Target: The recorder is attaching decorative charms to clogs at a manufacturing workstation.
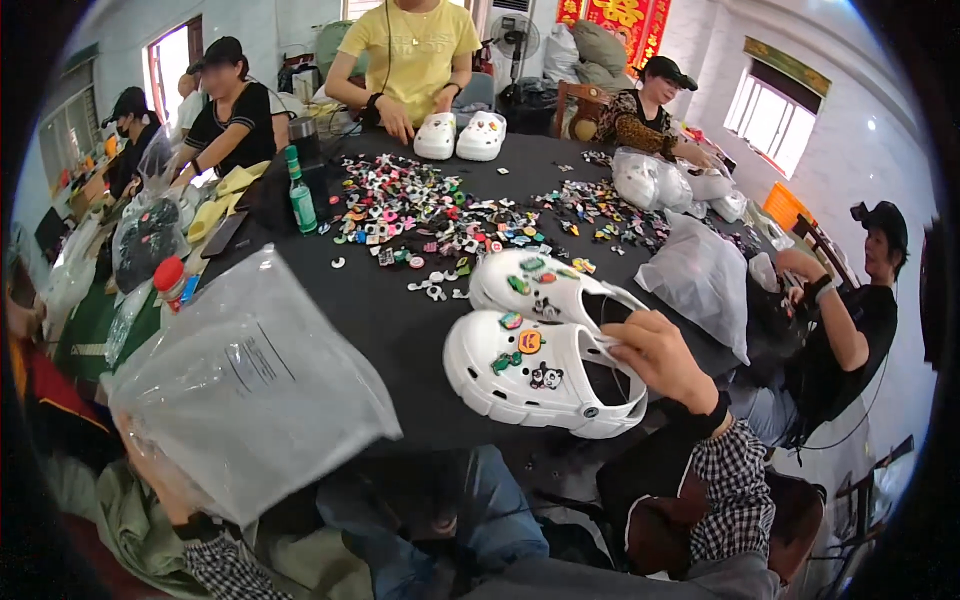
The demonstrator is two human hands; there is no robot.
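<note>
A pair of white clogs is held at the near edge of the black-topped table by my right hand (655,355), its fingers closed at the inner sides near the heels. The nearer clog (480,365) carries a pumpkin, a panda and green shoe charms. Behind it, the other clog (500,285) bears green charms and a panda too. My left hand (150,460) holds a frosted plastic bag (270,370) by its left side; the bag lies between the hand and the table and its fingers are partly hidden by the film.
Loose shoe charms (430,215) spread across the table's middle. A green bottle (301,195) and a red-lidded jar (170,280) stand at left. A person in yellow (410,50) touches another white pair (480,137). A filled plastic bag (700,275) lies at right; other people sit around.
</note>
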